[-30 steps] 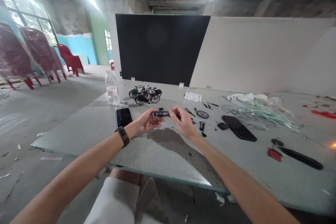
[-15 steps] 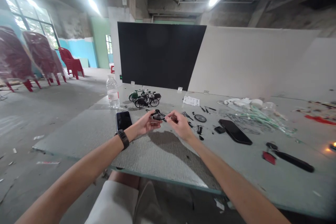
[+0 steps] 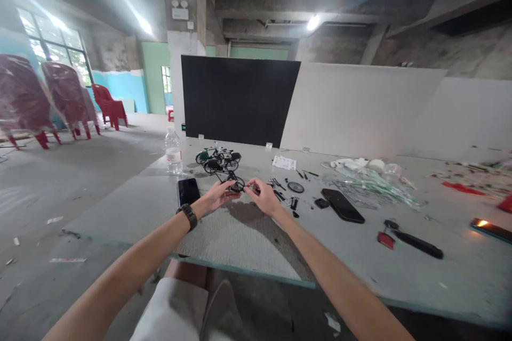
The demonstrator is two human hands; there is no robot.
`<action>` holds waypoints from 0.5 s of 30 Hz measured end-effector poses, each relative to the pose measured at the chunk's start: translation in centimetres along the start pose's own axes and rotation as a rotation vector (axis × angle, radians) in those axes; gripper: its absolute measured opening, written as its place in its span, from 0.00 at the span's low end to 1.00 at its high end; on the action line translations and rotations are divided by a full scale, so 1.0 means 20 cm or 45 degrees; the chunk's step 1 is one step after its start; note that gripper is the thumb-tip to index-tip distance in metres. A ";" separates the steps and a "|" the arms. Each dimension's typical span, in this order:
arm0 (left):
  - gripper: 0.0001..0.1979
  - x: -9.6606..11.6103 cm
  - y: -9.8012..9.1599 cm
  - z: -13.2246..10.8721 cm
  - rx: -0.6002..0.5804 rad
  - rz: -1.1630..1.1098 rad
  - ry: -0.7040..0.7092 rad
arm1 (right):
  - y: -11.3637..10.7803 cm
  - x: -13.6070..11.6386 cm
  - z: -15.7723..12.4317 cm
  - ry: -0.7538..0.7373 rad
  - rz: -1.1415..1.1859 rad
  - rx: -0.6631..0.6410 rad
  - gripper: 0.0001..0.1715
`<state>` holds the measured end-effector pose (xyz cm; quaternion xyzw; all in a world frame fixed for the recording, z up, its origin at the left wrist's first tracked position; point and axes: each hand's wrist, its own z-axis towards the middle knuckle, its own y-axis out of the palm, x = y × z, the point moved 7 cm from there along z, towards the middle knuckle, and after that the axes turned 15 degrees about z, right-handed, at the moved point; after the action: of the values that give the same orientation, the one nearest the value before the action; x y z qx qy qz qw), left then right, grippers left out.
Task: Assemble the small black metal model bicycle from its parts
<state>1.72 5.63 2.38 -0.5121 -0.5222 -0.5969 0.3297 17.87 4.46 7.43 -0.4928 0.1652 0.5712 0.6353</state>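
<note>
Left hand [image 3: 218, 196]'s curled round a tiny black model bike [image 3: 237, 184] mid-frame; right hand [image 3: 263, 197]'s got fingertips bunched right by it, can't tell if they're pinching anything.

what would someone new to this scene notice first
Probably the big black panel standing upright at the far edge of the table. Then, over the table, the left hand holding a small model bicycle, with the right hand close beside it. Stacked red chairs also stand out in the background at left.
</note>
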 end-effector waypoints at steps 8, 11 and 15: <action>0.16 -0.02 0.00 0.02 -0.042 0.028 0.081 | 0.00 0.02 0.02 -0.035 -0.070 -0.008 0.17; 0.15 -0.02 -0.01 0.04 0.000 0.042 0.122 | -0.01 0.07 0.02 0.037 -0.119 0.026 0.17; 0.15 0.00 -0.04 0.04 0.127 0.009 0.193 | -0.02 0.15 0.04 0.118 -0.273 0.027 0.14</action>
<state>1.10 6.63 2.06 -0.4502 -0.5230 -0.6061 0.3956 18.86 6.78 5.65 -0.5268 0.1467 0.4749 0.6895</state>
